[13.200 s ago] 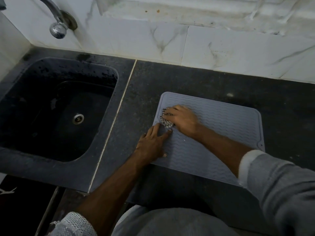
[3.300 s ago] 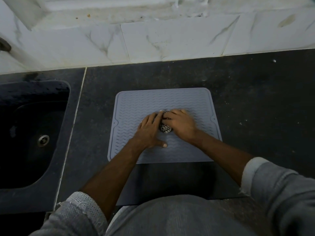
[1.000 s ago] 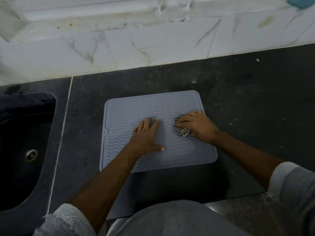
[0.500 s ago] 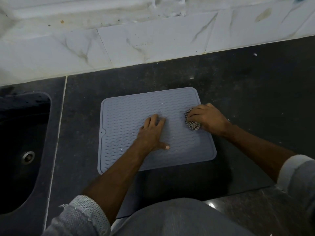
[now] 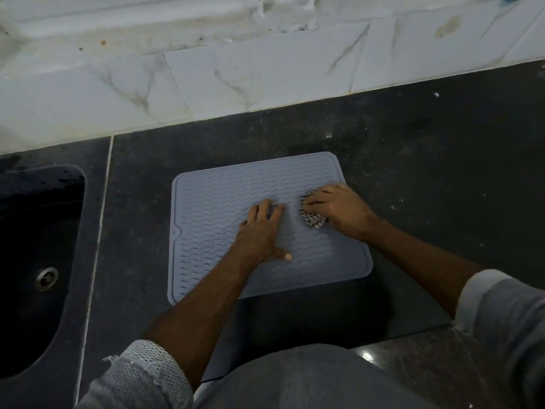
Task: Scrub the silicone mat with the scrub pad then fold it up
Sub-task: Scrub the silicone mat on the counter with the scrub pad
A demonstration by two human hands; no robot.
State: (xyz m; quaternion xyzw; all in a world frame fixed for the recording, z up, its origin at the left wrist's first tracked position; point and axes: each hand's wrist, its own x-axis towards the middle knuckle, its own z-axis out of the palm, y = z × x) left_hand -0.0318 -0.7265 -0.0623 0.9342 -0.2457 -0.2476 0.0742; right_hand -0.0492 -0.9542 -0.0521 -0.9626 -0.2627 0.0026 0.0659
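Nearest me, my left hand (image 5: 259,231) lies flat on the middle of the silicone mat (image 5: 224,202), fingers straight, pinning it to the dark bench (image 5: 427,172). Just beyond and to the right, my right hand (image 5: 339,211) has its grip curled round the checked scrub pad (image 5: 311,221), pressed on the mat near its right edge. I judge the scrubbing is underway; the mat lies fully flat, so folding is all left. Farther left sits the sink (image 5: 44,216), with the tiled wall (image 5: 265,69) behind.

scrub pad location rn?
Head view: the scrub pad sits under the right hand, on the silicone mat's right side, right of the left hand.
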